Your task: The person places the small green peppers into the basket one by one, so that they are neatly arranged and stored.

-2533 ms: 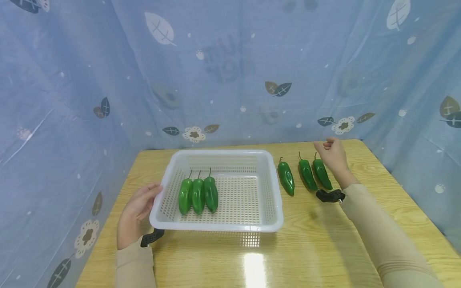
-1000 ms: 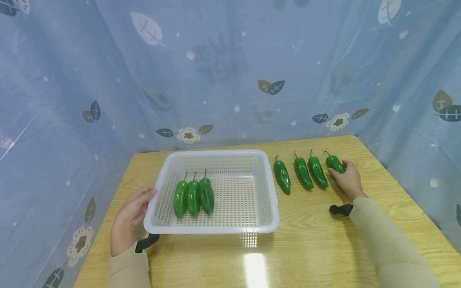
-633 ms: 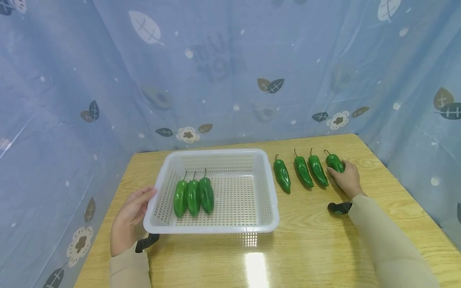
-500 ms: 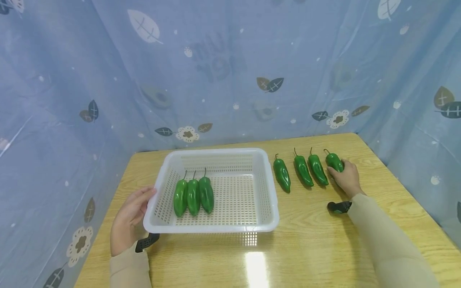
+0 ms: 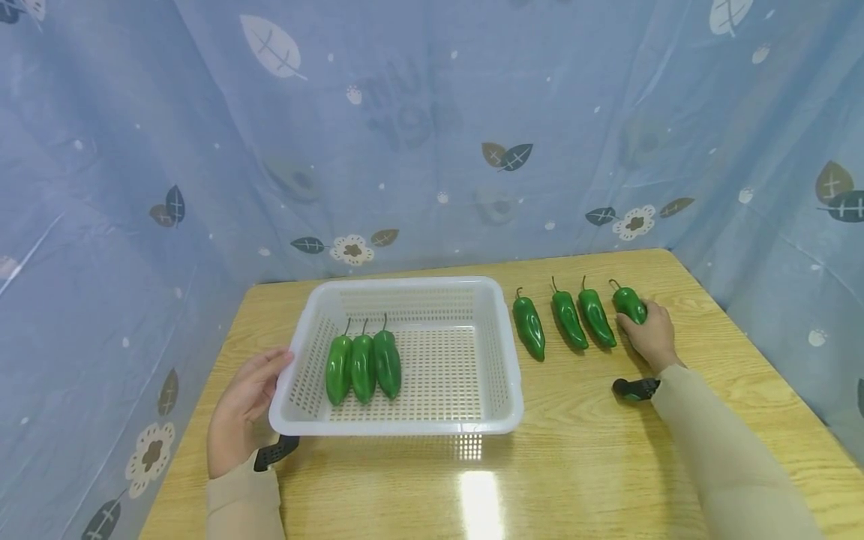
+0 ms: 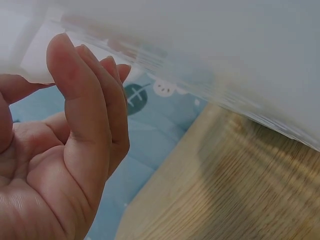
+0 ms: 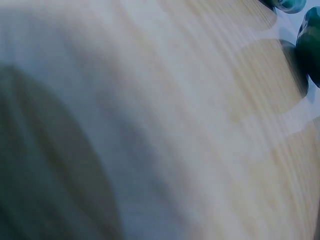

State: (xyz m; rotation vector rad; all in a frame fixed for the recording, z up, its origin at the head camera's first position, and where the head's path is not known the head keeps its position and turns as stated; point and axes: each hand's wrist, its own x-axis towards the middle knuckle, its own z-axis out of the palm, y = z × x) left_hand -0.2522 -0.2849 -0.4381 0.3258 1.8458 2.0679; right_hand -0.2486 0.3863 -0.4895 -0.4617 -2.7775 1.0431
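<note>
My left hand (image 5: 246,394) holds the left side of a white plastic basket (image 5: 398,429); in the left wrist view the fingers (image 6: 87,110) reach up to its wall, thumb partly cut off. Inside the basket, three green chili peppers (image 5: 362,369) lie side by side at the left, stems away. My right hand (image 5: 653,335) grips another green chili pepper (image 5: 628,302) at the far right of the table, thumb on one side and fingers on the other; its lower end is hidden by the hand. The right hand itself is out of the right wrist view.
Three more chili peppers (image 5: 567,319) lie in a row on the wooden table (image 5: 574,442) between basket and right hand. A blue patterned curtain (image 5: 432,112) encloses the back and sides. Black straps (image 5: 634,388) sit at both wrists.
The right hand, earlier raised by the table peppers with curled fingers, has come down to the right and now grips the rightmost pepper. For the last second both hands are nearly still.
</note>
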